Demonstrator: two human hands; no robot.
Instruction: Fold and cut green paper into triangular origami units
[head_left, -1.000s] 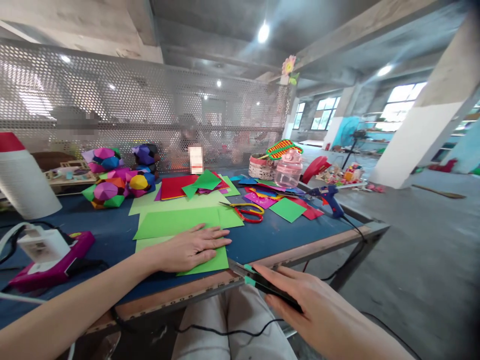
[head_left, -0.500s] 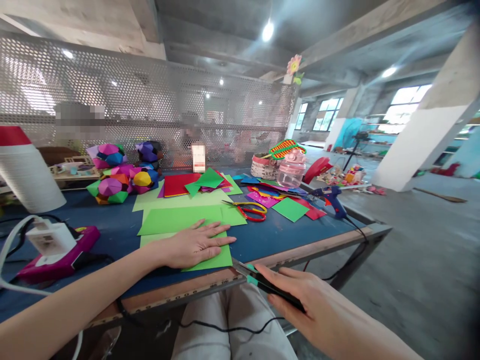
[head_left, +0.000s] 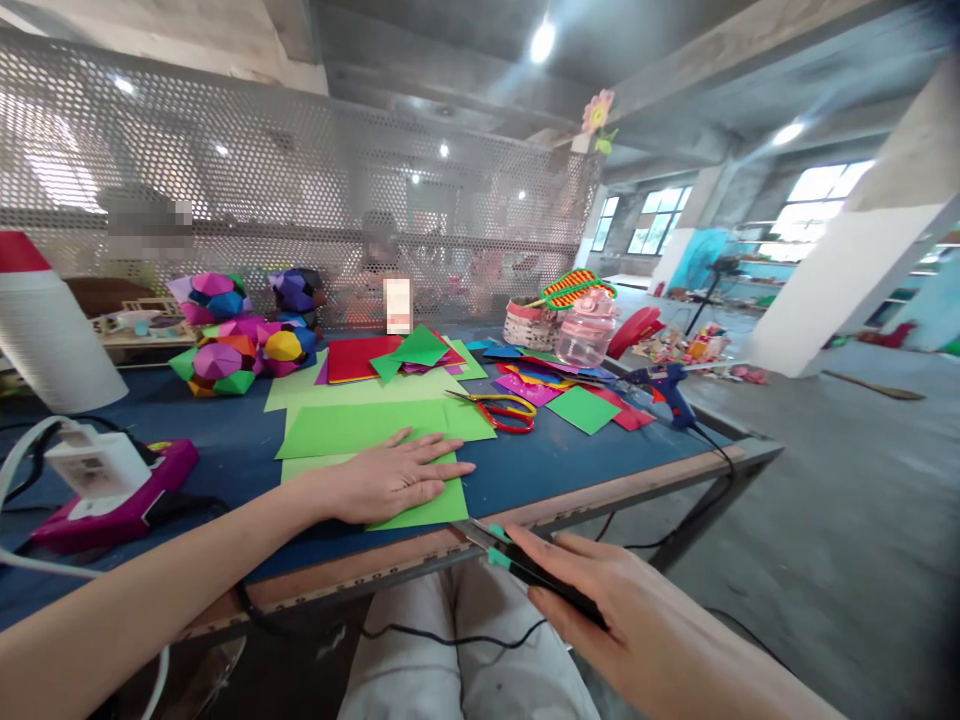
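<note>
My left hand (head_left: 394,478) lies flat with fingers spread on a sheet of green paper (head_left: 431,508) near the table's front edge. In my right hand (head_left: 600,580) is a black and teal utility knife (head_left: 525,562), its blade angled up to the left. The blade tip is close to the paper's lower right corner; whether it touches, I cannot tell. A longer green strip (head_left: 360,428) lies just beyond my left hand. Scissors (head_left: 506,410) with red and yellow handles rest to the right of that strip.
Coloured paper sheets (head_left: 589,408) lie at the right, beside a blue glue gun (head_left: 667,392). Folded paper balls (head_left: 217,368), a stack of white cups (head_left: 64,350) and a purple power strip (head_left: 169,470) stand at the left. A clear pink-lidded jar (head_left: 585,340) is at the back.
The view has shifted slightly. My left hand stays pressed on the green paper, and the knife in my right hand remains near the paper's corner with little visible movement.
</note>
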